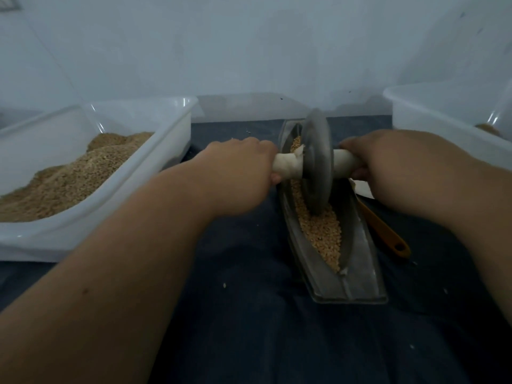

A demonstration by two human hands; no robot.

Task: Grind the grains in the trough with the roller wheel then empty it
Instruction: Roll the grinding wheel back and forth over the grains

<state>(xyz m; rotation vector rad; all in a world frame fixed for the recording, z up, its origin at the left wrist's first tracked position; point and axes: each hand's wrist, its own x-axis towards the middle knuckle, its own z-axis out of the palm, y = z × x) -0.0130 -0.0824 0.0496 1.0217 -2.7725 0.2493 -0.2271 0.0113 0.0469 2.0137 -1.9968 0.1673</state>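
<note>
The grey metal roller wheel (316, 159), standing in the grain-filled boat-shaped metal trough (357, 261), is gripped between left hand (241, 173) and right hand (393, 167), each clamped on its white axle handle.

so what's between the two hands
In the head view, the grey roller wheel stands between the left hand and right hand, on its pale handle, its rim down in the grains in the trough.
</note>
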